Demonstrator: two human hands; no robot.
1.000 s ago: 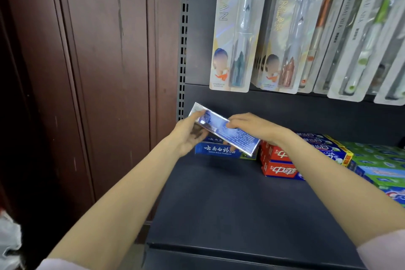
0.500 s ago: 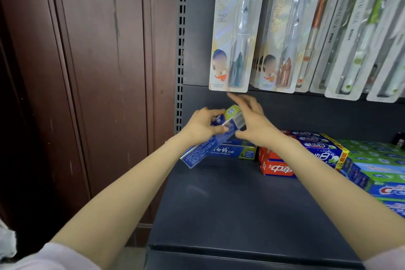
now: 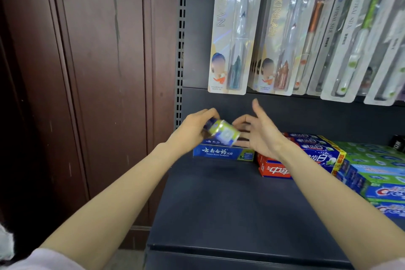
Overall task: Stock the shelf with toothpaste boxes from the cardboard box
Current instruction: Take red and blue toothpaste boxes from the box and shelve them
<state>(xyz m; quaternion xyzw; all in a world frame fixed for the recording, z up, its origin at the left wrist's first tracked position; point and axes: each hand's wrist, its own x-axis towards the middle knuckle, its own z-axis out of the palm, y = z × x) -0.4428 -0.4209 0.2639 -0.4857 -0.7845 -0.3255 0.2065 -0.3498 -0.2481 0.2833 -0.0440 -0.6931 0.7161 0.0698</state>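
Toothpaste box [image 3: 221, 132], blue with a green and white end flap, now points its end toward the camera, whereas half a second ago it lay slanted with its long blue side showing. It is held in the air just above the blue box [image 3: 223, 153] that lies flat at the back left of the shelf [image 3: 230, 210]. Only the left hand [image 3: 192, 132] grips it, fingers [image 3: 209, 113] curled over the far end. The right hand [image 3: 260, 136] has come off the box; earlier it touched the green end, and now it hovers just to the right, fingers spread and relaxed, holding nothing. Red boxes [image 3: 274, 167] sit beside the blue one, with more blue and green boxes [image 3: 372, 173] stacked further right. Toothbrush packs [image 3: 278, 35] hang above as before.
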